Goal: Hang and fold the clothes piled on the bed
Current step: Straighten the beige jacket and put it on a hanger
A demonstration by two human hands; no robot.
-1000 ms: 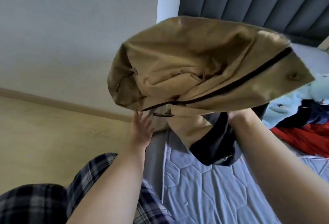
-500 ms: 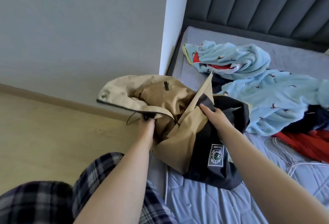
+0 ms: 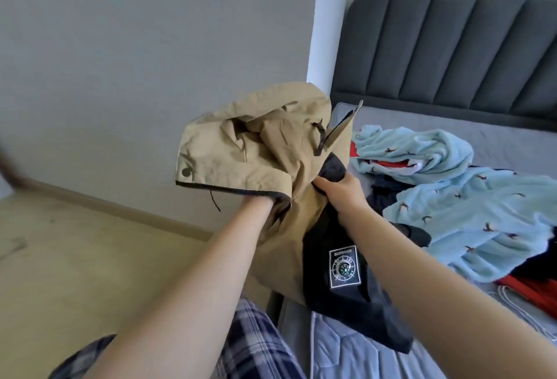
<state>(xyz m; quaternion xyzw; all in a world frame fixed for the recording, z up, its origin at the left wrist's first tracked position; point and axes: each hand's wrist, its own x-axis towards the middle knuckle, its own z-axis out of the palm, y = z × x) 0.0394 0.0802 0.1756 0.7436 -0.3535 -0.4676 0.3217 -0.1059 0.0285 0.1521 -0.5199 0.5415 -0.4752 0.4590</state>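
**A:** Where is the jacket (image 3: 241, 161)?

**B:** It is held up in the air over the near corner of the bed (image 3: 346, 354). It is tan with a black panel, and it is bunched and crumpled. The hood end is on top and the black part hangs down onto the quilted cover. A square patch (image 3: 344, 267) shows on the black panel.

**A:** How do the hands hold it?

**B:** The right hand (image 3: 340, 190) grips a fold where the black cloth meets the tan, with its fingers curled into the fabric. The left hand (image 3: 260, 202) goes up under the zipper edge (image 3: 229, 190) of the hood. The cloth covers its fingers, so I cannot tell how they lie.

**A:** What is around it?

**B:** Just to the right, a light blue fleece garment (image 3: 452, 197) lies spread in a heap on the bed. A red garment (image 3: 530, 288) and dark clothes lie under and beside it. The padded grey headboard (image 3: 452, 47) stands behind them. To the left are a grey wall (image 3: 120, 62) and a pale wooden floor (image 3: 90, 258). The person's plaid trousers (image 3: 256, 342) show at the bottom, against the side of the bed.
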